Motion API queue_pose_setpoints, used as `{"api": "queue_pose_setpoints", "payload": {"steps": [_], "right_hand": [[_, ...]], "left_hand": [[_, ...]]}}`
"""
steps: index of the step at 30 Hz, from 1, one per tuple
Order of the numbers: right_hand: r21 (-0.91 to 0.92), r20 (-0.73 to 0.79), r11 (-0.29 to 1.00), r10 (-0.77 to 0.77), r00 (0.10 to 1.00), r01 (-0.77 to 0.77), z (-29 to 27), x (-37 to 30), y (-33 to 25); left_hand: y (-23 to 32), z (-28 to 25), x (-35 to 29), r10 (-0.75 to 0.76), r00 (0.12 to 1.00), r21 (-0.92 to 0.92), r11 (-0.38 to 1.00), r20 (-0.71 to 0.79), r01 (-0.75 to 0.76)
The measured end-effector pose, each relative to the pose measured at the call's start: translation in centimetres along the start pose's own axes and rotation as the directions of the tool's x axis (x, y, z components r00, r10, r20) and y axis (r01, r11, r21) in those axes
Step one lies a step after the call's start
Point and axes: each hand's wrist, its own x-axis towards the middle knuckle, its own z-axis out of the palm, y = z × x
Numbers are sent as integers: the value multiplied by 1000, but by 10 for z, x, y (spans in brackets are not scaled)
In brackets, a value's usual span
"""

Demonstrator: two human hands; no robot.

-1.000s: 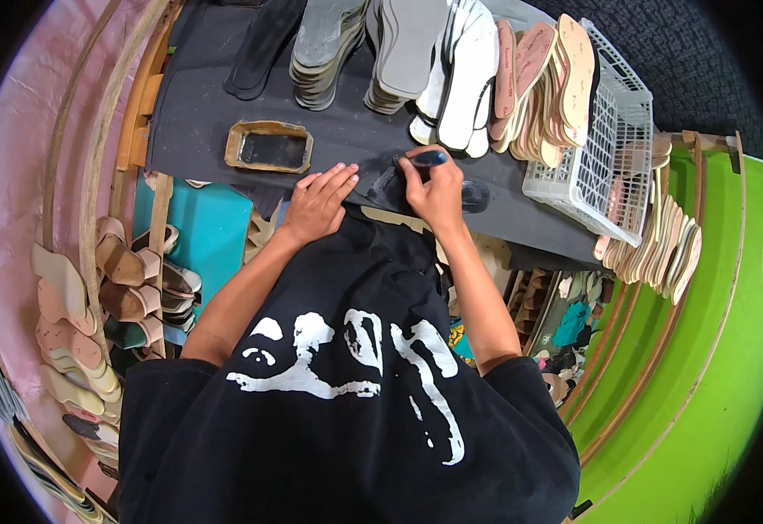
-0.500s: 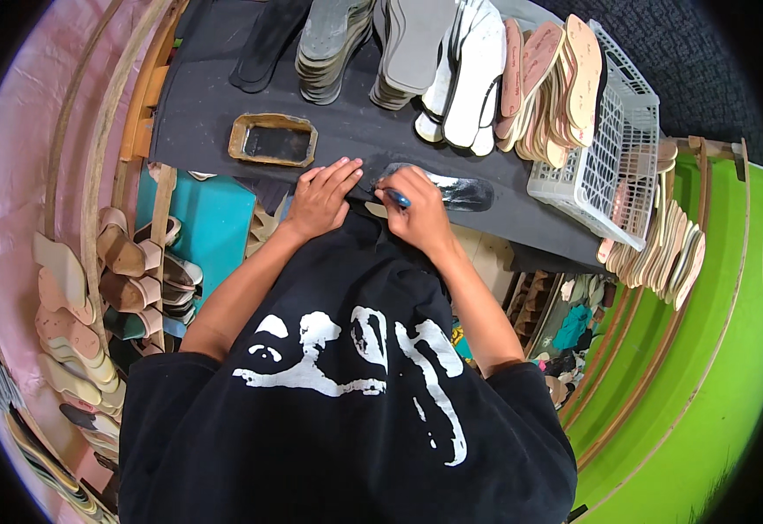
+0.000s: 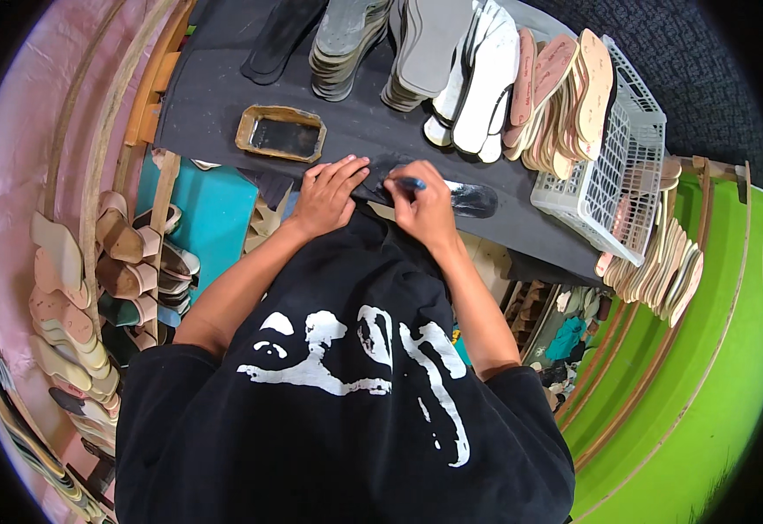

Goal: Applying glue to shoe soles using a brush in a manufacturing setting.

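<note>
Black insole point(image 3: 477, 201) is laid on the bench point(image 3: 198, 113) right of the brown tray point(image 3: 280, 156), probably light and bendy, likely slick where it's shiny, so best pinched by the edges. A blue tool point(image 3: 411, 183) is gripped by the fingers of the right hand point(image 3: 427, 208); those of the left hand point(image 3: 329, 194) are laid flat, unclenched. The tool's tip is hidden, and the insole's tray-side end can't really be made out.

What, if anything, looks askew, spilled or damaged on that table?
No clear spill or damage shows. The pink-and-tan insoles lie fanned unevenly, unlike the neater grey stack to their left. The black insole-shaped piece by the right hand has a bright patch; I can't tell wet coating from glare.
</note>
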Motion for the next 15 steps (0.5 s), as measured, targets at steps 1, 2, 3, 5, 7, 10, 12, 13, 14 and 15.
{"api": "queue_pose_setpoints", "payload": {"steps": [1, 2, 3, 5, 7, 10, 12, 13, 14, 15], "right_hand": [[-1, -1, 1000, 2, 1000, -2, 0, -2, -3], [17, 56, 1000, 4, 998, -5, 0, -4, -8], [33, 113, 999, 6, 994, -10, 0, -6, -11], [56, 95, 998, 6, 995, -11, 2, -5, -7], [90, -40, 989, 122, 992, -118, 5, -4, -7], [82, 13, 995, 63, 998, -64, 0, -9, -6], [114, 71, 982, 143, 987, -151, -7, -9, -9], [105, 6, 984, 144, 990, -144, -10, -6, -5], [100, 40, 957, 270, 962, -273, -17, -8, -6], [90, 75, 914, 391, 918, -396, -25, -9, -8]], "left_hand": [[1, 1, 1, 0, 1000, -10, 1000, 0, 0], [0, 0, 0, 2, 1000, -12, 1000, 1, -2], [-2, -1, -1, 1, 1000, -18, 1000, 5, -1], [0, 0, -2, -5, 1000, -25, 1000, 3, 5], [-2, -1, -3, -1, 1000, -1, 1000, -2, 1], [-1, 3, -1, 19, 1000, -16, 1000, 6, -18], [-4, 0, -4, 21, 1000, 4, 1000, -2, -21], [-4, -1, -4, 21, 1000, 28, 999, -18, -21], [-3, 0, -4, 16, 1000, 28, 999, -18, -16], [-1, 1, -4, 20, 1000, 26, 999, -8, -20]]}}
